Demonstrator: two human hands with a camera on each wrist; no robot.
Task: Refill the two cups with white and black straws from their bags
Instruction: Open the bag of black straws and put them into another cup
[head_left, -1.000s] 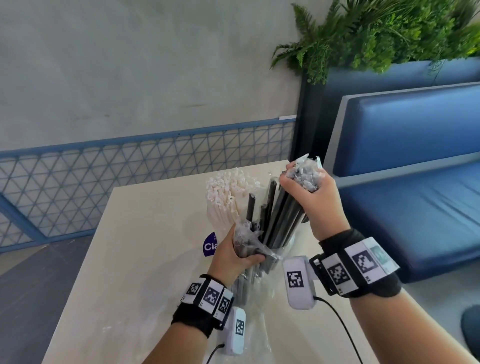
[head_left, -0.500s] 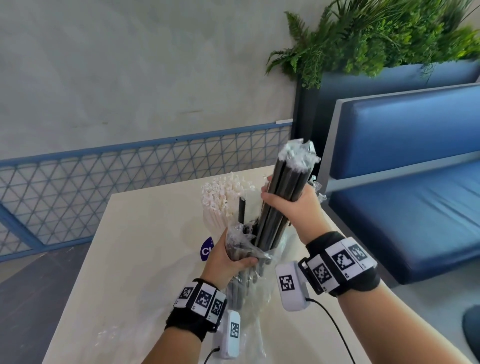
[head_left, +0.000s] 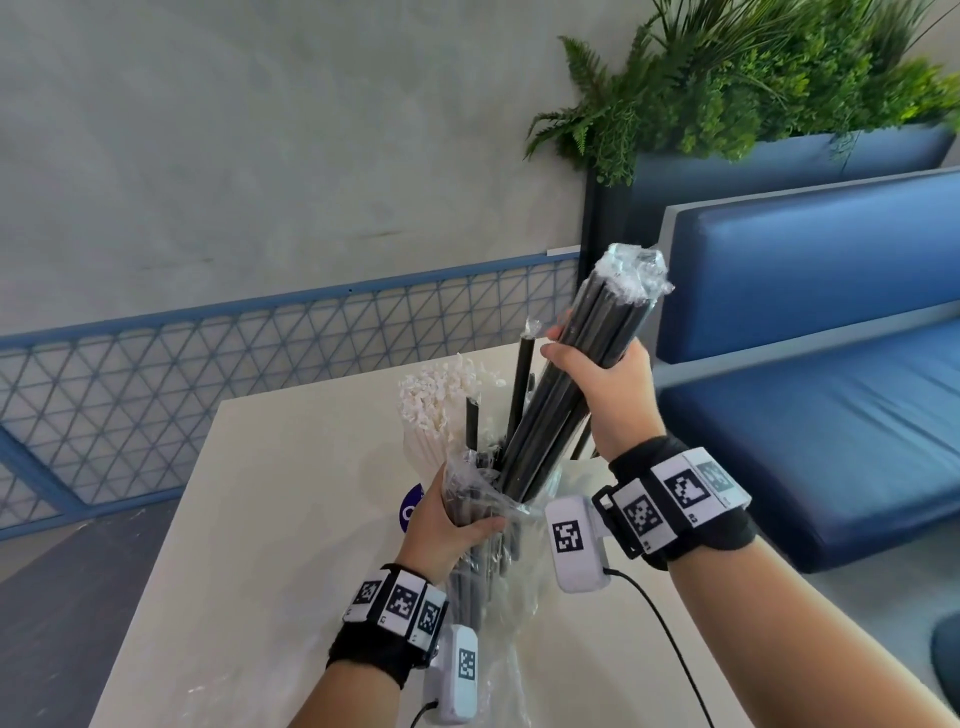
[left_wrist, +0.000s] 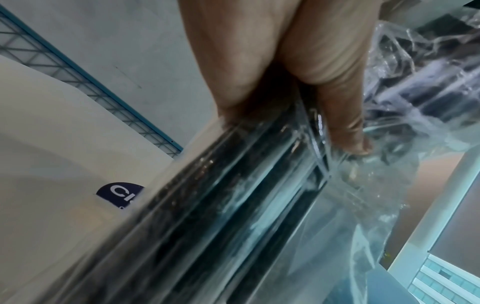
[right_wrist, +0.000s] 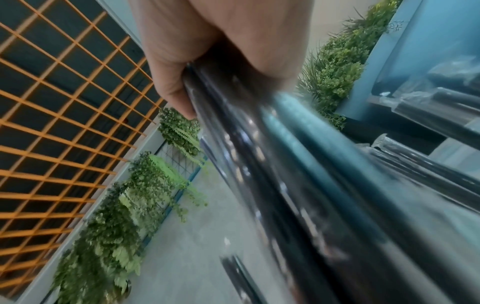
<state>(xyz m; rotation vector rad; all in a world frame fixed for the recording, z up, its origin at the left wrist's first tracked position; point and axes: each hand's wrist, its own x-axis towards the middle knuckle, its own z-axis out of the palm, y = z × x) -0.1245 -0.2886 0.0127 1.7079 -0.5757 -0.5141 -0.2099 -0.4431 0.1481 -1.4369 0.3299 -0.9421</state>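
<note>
My right hand (head_left: 602, 374) grips a thick bundle of wrapped black straws (head_left: 587, 374), tilted up to the right, its lower ends still inside a clear plastic bag (head_left: 483, 525). My left hand (head_left: 447, 514) holds that bag around its upper part, above the table. The left wrist view shows my fingers (left_wrist: 340, 107) curled on the crinkled bag (left_wrist: 259, 205) with black straws inside. The right wrist view shows the bundle (right_wrist: 298, 164) in my palm. Two single black straws (head_left: 521, 384) stand up beside it. White straws (head_left: 441, 400) stand bunched behind; the cups are hidden.
The beige table (head_left: 270, 519) carries a round dark blue sticker (head_left: 410, 512). More clear plastic (head_left: 218, 696) lies at the near left. A blue bench seat (head_left: 810, 426) and a planter with green ferns (head_left: 727, 93) stand to the right. A blue mesh railing (head_left: 208, 405) runs behind.
My right hand has drawn the black straw bundle upward and to the right, further out of the bag. My left hand has kept its hold on the bag.
</note>
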